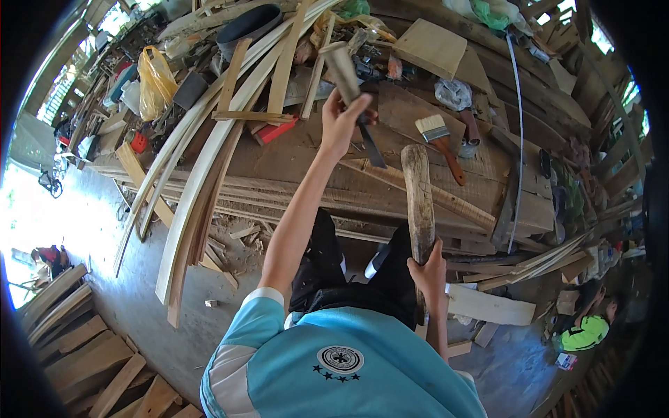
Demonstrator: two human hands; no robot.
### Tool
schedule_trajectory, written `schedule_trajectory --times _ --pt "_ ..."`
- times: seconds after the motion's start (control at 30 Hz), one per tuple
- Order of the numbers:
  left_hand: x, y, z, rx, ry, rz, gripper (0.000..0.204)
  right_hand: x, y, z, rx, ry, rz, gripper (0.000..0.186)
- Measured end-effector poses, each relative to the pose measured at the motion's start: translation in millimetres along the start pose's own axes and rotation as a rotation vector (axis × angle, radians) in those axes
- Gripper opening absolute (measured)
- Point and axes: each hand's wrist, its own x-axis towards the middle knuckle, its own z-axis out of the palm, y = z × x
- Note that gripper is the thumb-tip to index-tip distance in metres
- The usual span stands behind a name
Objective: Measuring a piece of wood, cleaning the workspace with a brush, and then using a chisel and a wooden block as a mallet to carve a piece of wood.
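Observation:
My left hand (345, 125) is closed around a chisel (341, 68) above the bench. The thick wooden handle points up and away, and the flat dark blade slants down toward the bench top. In my right hand (428, 270), near the bench's front edge, is the lower part of a rough wooden club (418, 188), its thicker end pointing away from me. A paintbrush (440, 143) with pale bristles and a brown handle lies right of the club. Behind the club, a narrow wooden strip (460, 205) lies slantwise on the workbench (293, 164).
Long thin wooden slats (209, 167) overhang the bench's left front. A yellow plastic bag (156, 87), a dark bucket (249, 31) and a wood block (430, 47) stand farther back. Planks (90, 355) are stacked at lower left. A person in a bright yellow top (584, 334) is at far right.

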Motion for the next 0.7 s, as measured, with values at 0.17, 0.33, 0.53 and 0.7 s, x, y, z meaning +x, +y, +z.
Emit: schedule_trajectory --times 0.17,0.33,0.53,0.7 --pt "-6.2 4.4 21.8 0.137 -0.039 -0.015 0.025 2.5 11.2 5.9 0.103 0.009 -0.049 0.066" --pt "-4.2 -16.2 10.8 0.079 0.050 0.093 0.019 2.0 10.1 5.2 0.115 0.015 -0.070 0.065" --pt "-2.4 -26.9 4.4 0.005 0.106 0.171 0.018 3.4 14.3 5.3 0.178 0.010 -0.062 0.065" --pt "-2.3 -24.7 4.8 -0.006 0.128 0.200 0.019 4.4 19.8 8.6 0.165 0.027 -0.072 0.064"
